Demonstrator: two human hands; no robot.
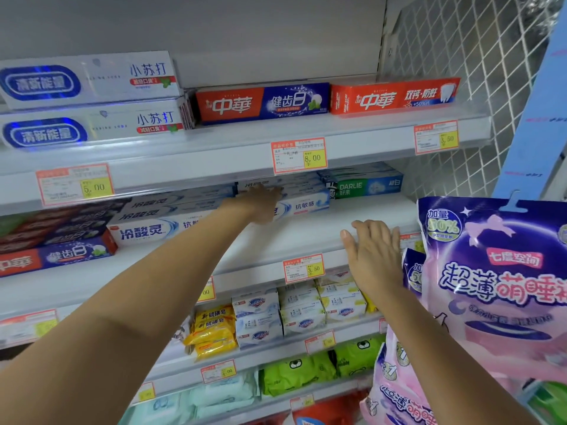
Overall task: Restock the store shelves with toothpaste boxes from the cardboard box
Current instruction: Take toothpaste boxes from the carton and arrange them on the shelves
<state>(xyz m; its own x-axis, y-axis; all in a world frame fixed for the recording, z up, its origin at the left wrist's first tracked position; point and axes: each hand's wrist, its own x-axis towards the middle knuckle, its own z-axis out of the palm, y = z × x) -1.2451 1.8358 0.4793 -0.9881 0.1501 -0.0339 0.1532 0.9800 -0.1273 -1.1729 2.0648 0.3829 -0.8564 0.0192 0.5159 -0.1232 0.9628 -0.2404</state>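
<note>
My left hand [260, 203] reaches deep into the middle shelf [306, 237] and lies on a stack of white toothpaste boxes [303, 204], fingers curled over the top of one box. The palm side is hidden. My right hand [372, 251] is spread flat, fingers apart, at the front edge of the same shelf, holding nothing. More white boxes of the same kind [144, 230] lie to the left of my arm. A green and blue Darlie box [365, 187] sits at the back right. The cardboard box is not in view.
The top shelf holds red and blue toothpaste boxes [264, 102], a red box [394, 96] and white boxes [89, 78]. Soap packs [276, 314] fill the lower shelves. Purple and pink hanging packs [497, 271] crowd the right side. Bare shelf surface lies in front of the Darlie box.
</note>
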